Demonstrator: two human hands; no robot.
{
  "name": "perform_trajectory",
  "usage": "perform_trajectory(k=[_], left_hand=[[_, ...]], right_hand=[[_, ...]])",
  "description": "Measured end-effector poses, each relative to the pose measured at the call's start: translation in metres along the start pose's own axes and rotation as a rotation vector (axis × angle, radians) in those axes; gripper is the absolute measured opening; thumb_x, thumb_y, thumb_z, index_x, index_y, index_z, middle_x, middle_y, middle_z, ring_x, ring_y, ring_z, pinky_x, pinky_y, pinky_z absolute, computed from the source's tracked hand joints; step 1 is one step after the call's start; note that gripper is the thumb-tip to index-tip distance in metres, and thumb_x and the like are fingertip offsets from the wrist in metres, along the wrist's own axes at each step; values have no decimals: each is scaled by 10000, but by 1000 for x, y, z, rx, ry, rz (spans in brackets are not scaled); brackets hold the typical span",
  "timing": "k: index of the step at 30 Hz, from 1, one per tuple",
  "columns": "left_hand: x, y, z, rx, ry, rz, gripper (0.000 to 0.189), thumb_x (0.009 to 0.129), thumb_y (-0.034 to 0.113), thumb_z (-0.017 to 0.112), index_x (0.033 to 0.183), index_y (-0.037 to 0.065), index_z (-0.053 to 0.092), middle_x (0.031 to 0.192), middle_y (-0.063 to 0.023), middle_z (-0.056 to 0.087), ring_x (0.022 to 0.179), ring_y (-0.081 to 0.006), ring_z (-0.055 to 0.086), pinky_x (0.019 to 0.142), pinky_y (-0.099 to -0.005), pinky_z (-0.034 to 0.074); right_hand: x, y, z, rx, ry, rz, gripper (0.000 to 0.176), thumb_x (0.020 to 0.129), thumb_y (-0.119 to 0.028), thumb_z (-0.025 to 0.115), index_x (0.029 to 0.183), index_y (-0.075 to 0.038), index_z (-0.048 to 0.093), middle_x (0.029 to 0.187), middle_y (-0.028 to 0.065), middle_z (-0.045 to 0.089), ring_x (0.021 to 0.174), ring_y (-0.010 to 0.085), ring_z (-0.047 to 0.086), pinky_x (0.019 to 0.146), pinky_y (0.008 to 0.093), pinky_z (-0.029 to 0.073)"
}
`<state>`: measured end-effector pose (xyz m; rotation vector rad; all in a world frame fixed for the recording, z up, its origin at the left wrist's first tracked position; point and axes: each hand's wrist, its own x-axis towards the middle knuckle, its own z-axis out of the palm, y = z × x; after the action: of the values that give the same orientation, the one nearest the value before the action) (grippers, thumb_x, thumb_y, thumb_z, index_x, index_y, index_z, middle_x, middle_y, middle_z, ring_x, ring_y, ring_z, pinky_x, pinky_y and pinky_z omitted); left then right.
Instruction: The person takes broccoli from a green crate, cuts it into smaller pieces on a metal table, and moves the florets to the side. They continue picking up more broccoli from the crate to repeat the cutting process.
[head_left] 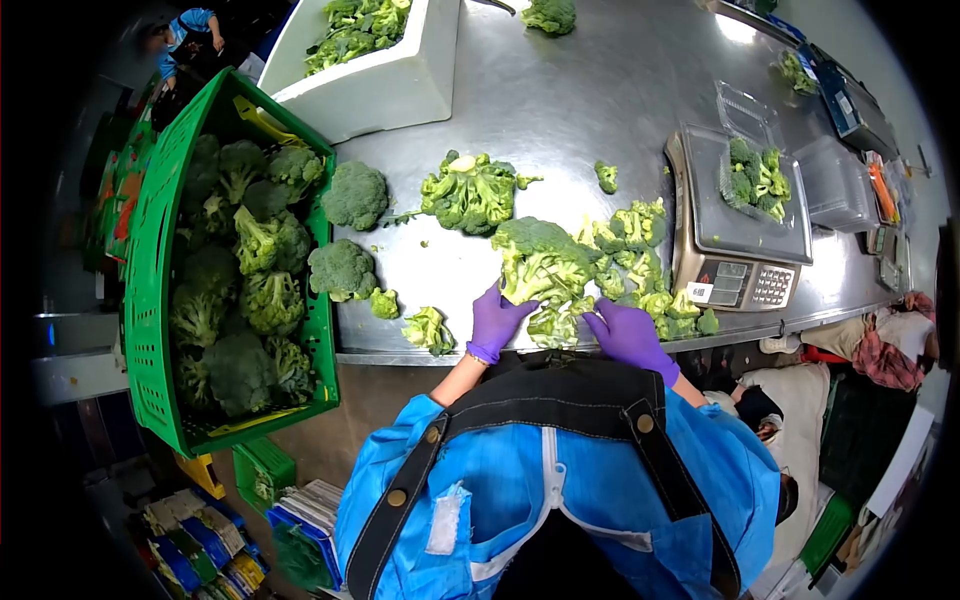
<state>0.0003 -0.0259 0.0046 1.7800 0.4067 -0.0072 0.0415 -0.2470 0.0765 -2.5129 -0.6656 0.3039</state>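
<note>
At the near edge of the steel table, my left hand (499, 321) in a purple glove is closed on the lower side of a broccoli head (540, 260). The head lies tilted, its cut, branching stems toward me. My right hand (630, 334), also gloved, is at the right of the same head, fingertips drawn together by its stems. Whether a floret or a small tool is between them I cannot make out. Just below the head, between my hands, is a pale green broccoli piece (553, 327). Cut florets (640, 228) are heaped right of the head.
Left stands a green crate (150, 300) of broccoli, with a white foam box (425, 85) behind. Whole heads (355, 195) lie beside the crate. At right, a scale (735, 282) bears a clear tray of florets (760, 180). A co-worker (190, 45) is at far left.
</note>
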Motion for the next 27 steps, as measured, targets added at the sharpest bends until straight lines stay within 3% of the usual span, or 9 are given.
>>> perform_trajectory(k=[5, 10, 15, 24, 27], left_hand=[[1, 12, -3, 118, 0, 6, 465, 648, 198, 766, 1030, -4, 595, 675, -57, 639, 542, -88, 542, 552, -250, 452], [4, 41, -13, -67, -25, -193, 392, 690, 166, 738, 1022, 10, 600, 673, -44, 645, 537, -88, 591, 510, -227, 455], [6, 30, -19, 205, 22, 10, 501, 649, 153, 759, 1082, -16, 571, 693, -73, 639, 563, -102, 585, 549, -246, 469], [12, 2, -12, 192, 41, 145, 544, 637, 127, 760, 1108, -38, 545, 775, -117, 639, 616, -134, 598, 600, -268, 488], [12, 5, -13, 214, 20, 176, 552, 639, 129, 759, 1113, -47, 537, 775, -118, 640, 615, -145, 598, 596, -271, 487]], right_hand=[[-16, 13, 29, 33, 105, 54, 249, 841, -334, 548, 837, -85, 567, 593, 137, 580, 538, 318, 580, 486, 403, 445], [-17, 30, 39, 126, 91, 38, 226, 836, -321, 561, 826, -95, 571, 604, 125, 585, 536, 313, 579, 485, 394, 445], [-2, 11, 20, 133, 72, -18, 218, 841, -307, 556, 826, -89, 564, 630, 122, 589, 559, 307, 581, 494, 394, 444], [19, 0, 12, -61, -48, -16, 229, 856, -284, 532, 823, -57, 515, 626, 119, 576, 557, 312, 571, 501, 409, 441], [25, -1, 19, -31, 20, -64, 233, 858, -288, 524, 806, -62, 498, 633, 126, 573, 566, 318, 571, 512, 416, 444]])
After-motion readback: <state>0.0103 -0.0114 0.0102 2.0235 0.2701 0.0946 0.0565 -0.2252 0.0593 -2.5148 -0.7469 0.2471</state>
